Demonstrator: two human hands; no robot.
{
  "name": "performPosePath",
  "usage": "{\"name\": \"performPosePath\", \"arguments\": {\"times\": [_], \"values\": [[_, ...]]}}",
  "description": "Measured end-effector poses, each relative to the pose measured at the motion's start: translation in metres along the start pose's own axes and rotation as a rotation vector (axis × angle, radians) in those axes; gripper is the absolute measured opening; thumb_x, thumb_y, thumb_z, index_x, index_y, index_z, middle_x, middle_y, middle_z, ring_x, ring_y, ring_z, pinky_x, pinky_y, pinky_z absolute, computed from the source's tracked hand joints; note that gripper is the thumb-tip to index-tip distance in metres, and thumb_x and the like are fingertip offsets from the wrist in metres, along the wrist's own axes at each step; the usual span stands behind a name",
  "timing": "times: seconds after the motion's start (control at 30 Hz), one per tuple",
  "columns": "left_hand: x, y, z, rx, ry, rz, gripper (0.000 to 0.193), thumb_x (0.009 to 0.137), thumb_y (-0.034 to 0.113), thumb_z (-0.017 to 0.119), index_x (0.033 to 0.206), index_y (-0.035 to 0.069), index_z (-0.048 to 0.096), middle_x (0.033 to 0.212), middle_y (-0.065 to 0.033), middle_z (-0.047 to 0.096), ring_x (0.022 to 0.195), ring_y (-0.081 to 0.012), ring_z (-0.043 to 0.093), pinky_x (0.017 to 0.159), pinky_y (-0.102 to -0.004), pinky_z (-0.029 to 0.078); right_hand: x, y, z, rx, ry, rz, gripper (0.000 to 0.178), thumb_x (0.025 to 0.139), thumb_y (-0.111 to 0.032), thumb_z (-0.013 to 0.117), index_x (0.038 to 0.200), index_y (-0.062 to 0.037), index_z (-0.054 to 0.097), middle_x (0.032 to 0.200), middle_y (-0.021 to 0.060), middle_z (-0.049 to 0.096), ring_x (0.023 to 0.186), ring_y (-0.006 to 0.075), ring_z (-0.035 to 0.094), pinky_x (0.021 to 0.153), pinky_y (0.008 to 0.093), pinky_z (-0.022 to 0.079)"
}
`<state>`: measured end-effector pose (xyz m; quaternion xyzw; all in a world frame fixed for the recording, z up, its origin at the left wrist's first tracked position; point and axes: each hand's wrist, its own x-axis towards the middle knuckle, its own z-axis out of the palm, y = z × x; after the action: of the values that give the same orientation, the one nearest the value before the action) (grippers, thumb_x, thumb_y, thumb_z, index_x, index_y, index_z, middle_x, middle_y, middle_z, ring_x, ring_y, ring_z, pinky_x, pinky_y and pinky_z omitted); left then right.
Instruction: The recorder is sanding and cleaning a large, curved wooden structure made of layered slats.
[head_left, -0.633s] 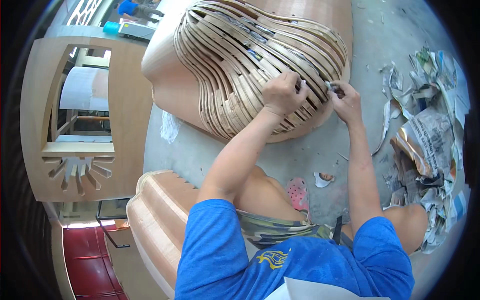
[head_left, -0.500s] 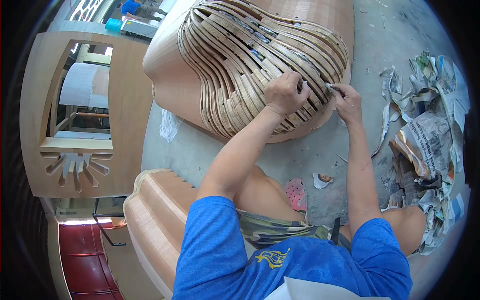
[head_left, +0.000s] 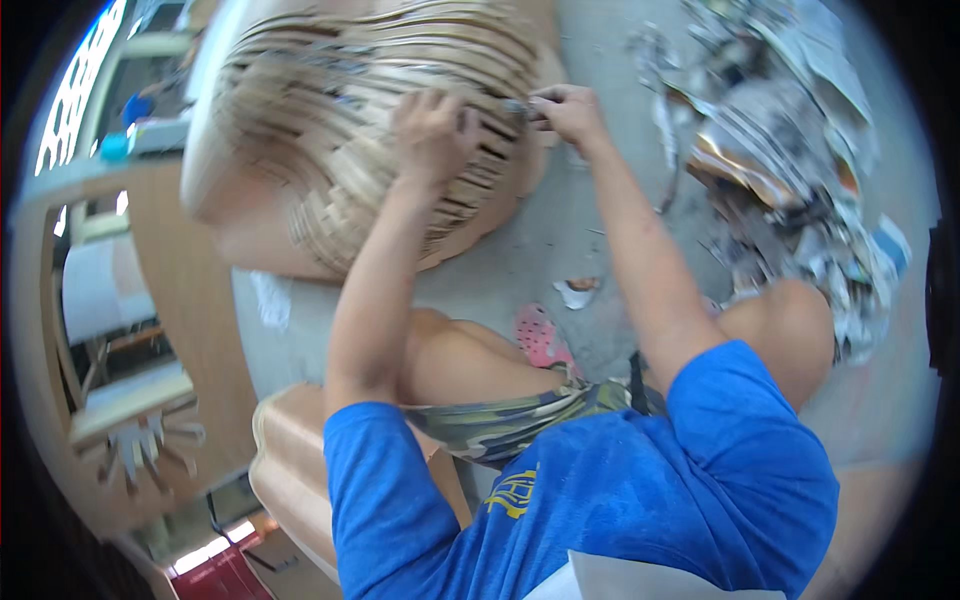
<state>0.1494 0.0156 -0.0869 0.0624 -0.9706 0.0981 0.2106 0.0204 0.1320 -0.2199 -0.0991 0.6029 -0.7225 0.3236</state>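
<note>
A curved wooden form (head_left: 335, 165) with rows of bent, light-brown slats and dark gaps between them fills the upper part of the head view. My left hand (head_left: 432, 135) rests on the slats with its fingers curled; what they hold, if anything, is hidden and blurred. At the form's right edge, my right hand (head_left: 568, 112) pinches with thumb and forefinger. A small grey wad (head_left: 514, 106) shows at its fingertips, against the ends of the slats; its material is too blurred to make out.
Crumpled newspaper (head_left: 765, 140) is heaped on the grey floor at right. A torn scrap (head_left: 577, 291) lies near a pink perforated clog (head_left: 541, 335). Another smooth wooden piece (head_left: 300, 480) stands at lower left, below a wooden panel with cut-outs (head_left: 195, 300).
The view has swung, so the form, the papers and both hands appear farther left and higher. Both hands remain at the slats, the right still pinching at the edge.
</note>
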Motion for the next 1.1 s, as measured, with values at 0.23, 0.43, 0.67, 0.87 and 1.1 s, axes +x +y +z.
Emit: {"name": "performPosePath", "arguments": {"times": [0.23, 0.43, 0.67, 0.87, 1.1], "values": [[0.021, 0.024, 0.023, 0.022, -0.123, 0.159, 0.023, 0.079, 0.03, 0.069, 0.096, 0.016, 0.072, 0.1, 0.0003, 0.061, 0.107, -0.0225, 0.052, 0.095, -0.0402, 0.035, -0.017, 0.023, -0.009, 0.289, 0.06, 0.156, 0.017, 0.086, -0.008, 0.068, 0.1, 0.0016, 0.069, 0.086, 0.0083, 0.069, 0.074, 0.0148, 0.066, 0.063, 0.0269, 0.056], [0.019, 0.026, 0.036, 0.095, -0.177, 0.222, 0.018, 0.08, 0.031, 0.068, 0.092, 0.018, 0.072, 0.099, 0.0042, 0.063, 0.106, -0.0197, 0.051, 0.097, -0.0421, 0.029, -0.019, 0.026, 0.007, 0.076, 0.09, 0.013, 0.014, 0.084, -0.006, 0.069, 0.097, 0.0014, 0.071, 0.087, 0.0077, 0.071, 0.072, 0.0127, 0.065, 0.063, 0.0265, 0.056], [0.019, 0.031, 0.049, 0.235, -0.069, 0.24, 0.016, 0.08, 0.035, 0.067, 0.084, 0.02, 0.071, 0.085, 0.0056, 0.068, 0.1, -0.0172, 0.053, 0.096, -0.0405, 0.026, -0.005, 0.026, 0.01, 0.37, 0.145, 0.231, 0.009, 0.075, -0.005, 0.074, 0.082, -0.0005, 0.073, 0.076, 0.0073, 0.07, 0.066, 0.0139, 0.065, 0.056, 0.0287, 0.054], [0.02, 0.033, 0.052, 0.239, -0.07, 0.239, 0.016, 0.081, 0.033, 0.066, 0.075, 0.018, 0.067, 0.08, 0.0035, 0.066, 0.1, -0.0184, 0.051, 0.097, -0.0428, 0.026, 0.003, 0.026, 0.005, 0.22, 0.064, 0.272, 0.008, 0.079, -0.004, 0.071, 0.084, 0.0012, 0.068, 0.079, 0.0087, 0.069, 0.068, 0.0158, 0.067, 0.061, 0.0285, 0.056], [0.018, 0.029, 0.052, 0.204, -0.041, 0.225, 0.014, 0.08, 0.029, 0.065, 0.071, 0.018, 0.065, 0.079, 0.004, 0.066, 0.098, -0.0183, 0.052, 0.094, -0.0416, 0.029, -0.002, 0.027, 0.004, 0.387, -0.01, 0.307, 0.016, 0.076, -0.008, 0.075, 0.087, 0.0018, 0.067, 0.078, 0.0088, 0.068, 0.066, 0.0157, 0.066, 0.061, 0.0283, 0.057]]}}
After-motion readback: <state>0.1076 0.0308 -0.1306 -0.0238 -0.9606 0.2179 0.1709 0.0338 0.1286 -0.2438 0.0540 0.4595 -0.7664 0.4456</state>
